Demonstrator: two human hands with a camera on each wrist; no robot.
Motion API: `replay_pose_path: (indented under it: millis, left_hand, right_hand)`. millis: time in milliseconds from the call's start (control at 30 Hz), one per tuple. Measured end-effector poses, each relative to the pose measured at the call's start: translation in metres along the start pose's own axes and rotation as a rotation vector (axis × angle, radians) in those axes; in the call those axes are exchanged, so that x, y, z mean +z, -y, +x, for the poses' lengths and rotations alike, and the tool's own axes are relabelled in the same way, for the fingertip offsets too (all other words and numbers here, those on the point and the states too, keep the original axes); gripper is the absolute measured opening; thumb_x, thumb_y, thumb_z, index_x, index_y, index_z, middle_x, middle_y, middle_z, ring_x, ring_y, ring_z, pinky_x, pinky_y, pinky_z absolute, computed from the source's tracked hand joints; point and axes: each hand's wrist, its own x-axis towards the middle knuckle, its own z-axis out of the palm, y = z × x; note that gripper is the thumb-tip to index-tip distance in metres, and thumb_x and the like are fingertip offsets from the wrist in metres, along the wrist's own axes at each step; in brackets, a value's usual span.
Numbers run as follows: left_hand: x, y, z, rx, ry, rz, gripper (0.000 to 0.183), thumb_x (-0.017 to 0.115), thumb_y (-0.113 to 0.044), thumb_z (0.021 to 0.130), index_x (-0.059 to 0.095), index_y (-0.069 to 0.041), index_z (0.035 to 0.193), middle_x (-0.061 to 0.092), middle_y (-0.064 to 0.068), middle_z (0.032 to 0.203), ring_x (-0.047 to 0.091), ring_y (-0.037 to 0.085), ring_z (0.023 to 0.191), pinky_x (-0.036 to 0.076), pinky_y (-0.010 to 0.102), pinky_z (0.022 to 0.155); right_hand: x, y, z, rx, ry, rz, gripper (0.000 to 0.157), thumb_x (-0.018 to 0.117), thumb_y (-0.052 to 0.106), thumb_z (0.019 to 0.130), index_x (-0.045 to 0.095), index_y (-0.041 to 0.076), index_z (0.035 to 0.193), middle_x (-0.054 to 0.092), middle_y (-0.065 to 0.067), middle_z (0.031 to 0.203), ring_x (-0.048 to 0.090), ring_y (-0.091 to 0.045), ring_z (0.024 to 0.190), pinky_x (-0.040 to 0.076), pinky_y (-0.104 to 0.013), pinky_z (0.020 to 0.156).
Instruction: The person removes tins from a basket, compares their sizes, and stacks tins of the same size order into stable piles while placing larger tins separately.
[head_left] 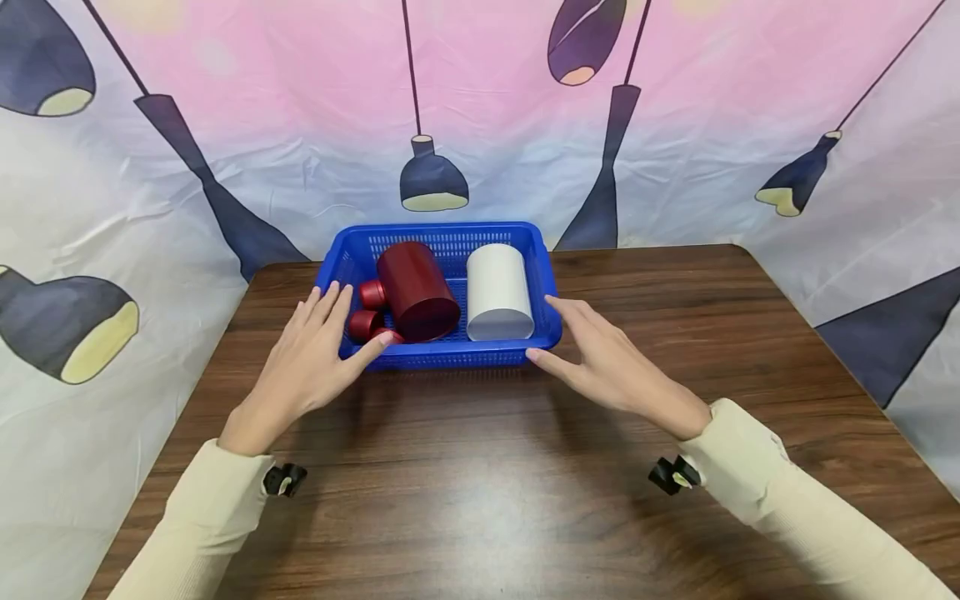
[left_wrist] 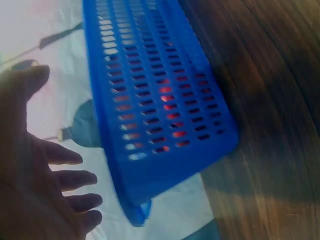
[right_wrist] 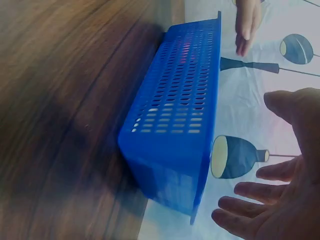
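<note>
A blue plastic basket (head_left: 450,358) stands at the back of the table. Inside it lie a large dark red cylinder (head_left: 416,287), a white cylinder (head_left: 498,287) and some small red cup-like pieces (head_left: 364,325) at the left. Over the basket's left front corner spreads my left hand (head_left: 311,358), fingers straight and thumb out. My right hand (head_left: 607,358) is beside the right front corner, its fingers extended. Both wrist views show a gap between the palm and the basket wall (left_wrist: 165,120), (right_wrist: 170,100). Neither hand grips anything.
The brown wooden table (head_left: 480,483) extends in front of the basket and to both sides. Behind it hangs a cloth backdrop (head_left: 315,133) printed with lamps, close to the basket's far rim.
</note>
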Motion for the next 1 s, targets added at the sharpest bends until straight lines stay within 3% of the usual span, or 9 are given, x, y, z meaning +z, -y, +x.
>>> replay_pose_path:
  millis: [67,167,333,467,767,1000]
  left_hand:
    - [0.001,0.004,0.004,-0.012,0.012,-0.001,0.103,0.047,-0.072,0.095,0.018,0.003,0.16,0.017,0.028,0.164,0.008,0.046,0.152,0.006,0.058,0.123]
    - [0.003,0.01,0.01,-0.023,0.03,-0.003,0.105,0.046,-0.073,0.094,0.017,0.002,0.16,0.016,0.028,0.164,0.005,0.046,0.153,0.003,0.058,0.123]
    - [0.006,0.017,0.018,-0.034,0.062,0.0,0.108,0.044,-0.076,0.093,0.015,0.003,0.16,0.015,0.028,0.164,0.004,0.046,0.153,0.001,0.058,0.123]
    - [0.01,0.021,0.022,-0.038,0.067,0.006,0.11,0.043,-0.078,0.092,0.016,0.005,0.159,0.016,0.029,0.164,0.004,0.046,0.153,0.001,0.058,0.123]
    - [0.014,0.026,0.022,-0.076,0.088,0.011,0.116,0.043,-0.081,0.089,0.013,0.007,0.158,0.011,0.03,0.164,0.001,0.045,0.153,0.0,0.058,0.122]
    - [0.017,0.03,0.022,-0.093,0.098,-0.007,0.122,0.044,-0.082,0.087,0.009,0.011,0.157,0.002,0.032,0.164,-0.001,0.044,0.153,0.002,0.058,0.122]
  right_hand:
    - [0.0,0.004,0.008,0.011,0.012,0.022,0.081,0.062,0.054,0.097,0.035,0.005,0.156,0.045,-0.012,0.151,0.059,-0.026,0.118,0.051,-0.049,0.097]
    - [0.002,0.01,0.021,0.031,0.033,0.035,0.081,0.062,0.054,0.097,0.036,0.004,0.155,0.048,-0.015,0.147,0.061,-0.025,0.11,0.054,-0.048,0.092]
    - [0.004,0.013,0.042,0.06,0.066,0.053,0.078,0.063,0.051,0.097,0.039,0.0,0.152,0.051,-0.019,0.143,0.055,-0.032,0.125,0.05,-0.052,0.099]
    - [0.007,0.015,0.058,0.078,0.076,0.062,0.076,0.063,0.048,0.097,0.041,-0.002,0.15,0.054,-0.021,0.138,0.057,-0.032,0.122,0.05,-0.05,0.099]
    - [0.019,0.019,0.084,0.143,0.097,0.023,0.08,0.064,0.05,0.096,0.039,-0.004,0.15,0.051,-0.024,0.143,0.052,-0.032,0.126,0.046,-0.05,0.105]
    - [0.026,0.02,0.099,0.209,0.114,-0.026,0.084,0.065,0.051,0.095,0.037,-0.006,0.151,0.05,-0.026,0.14,0.054,-0.034,0.119,0.049,-0.05,0.099]
